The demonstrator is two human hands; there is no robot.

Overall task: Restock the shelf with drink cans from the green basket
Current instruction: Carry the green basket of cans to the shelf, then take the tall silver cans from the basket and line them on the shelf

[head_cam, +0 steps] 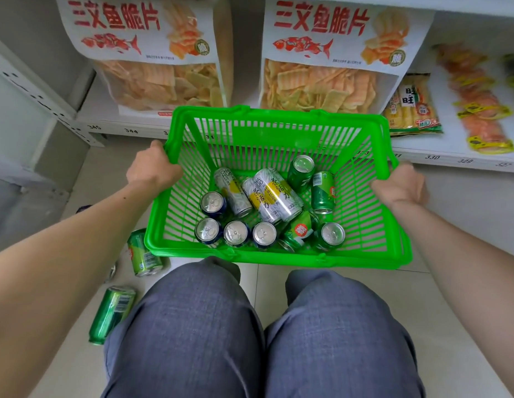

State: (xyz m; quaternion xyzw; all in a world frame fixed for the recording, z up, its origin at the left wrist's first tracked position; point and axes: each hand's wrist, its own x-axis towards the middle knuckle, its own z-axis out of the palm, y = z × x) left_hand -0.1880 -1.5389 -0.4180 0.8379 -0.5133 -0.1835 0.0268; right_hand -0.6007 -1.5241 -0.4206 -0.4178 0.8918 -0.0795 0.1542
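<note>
the green basket (pixel 362 225) was held above the floor (pixel 465 242), in front of the knees (pixel 192 326) in grey trousers, its far rim close to the front edge of the bottom shelf (pixel 439 156). its left rim was gripped by the left hand (pixel 153 169), fingers curled over the edge, and its right rim was gripped by the right hand (pixel 402 185) in the same way.

drink cans were heaped on the basket's bottom. 3 white and yellow cans (pixel 275 195) lay on their sides near the middle. 4 upright cans with silver tops (pixel 235 232) stood toward the near left corner. green cans (pixel 323 192) were gathered toward the right side, some lying, some upright.

2 more green cans were seen outside the basket on the floor, left of the knees: 1 (pixel 142 252) just beside the basket's near left corner and 1 (pixel 112 314) nearer the left knee.

on the shelf, 2 large bags of crisps (pixel 330 61) stood behind the basket, with smaller snack packets (pixel 412 106) toward the right end.
</note>
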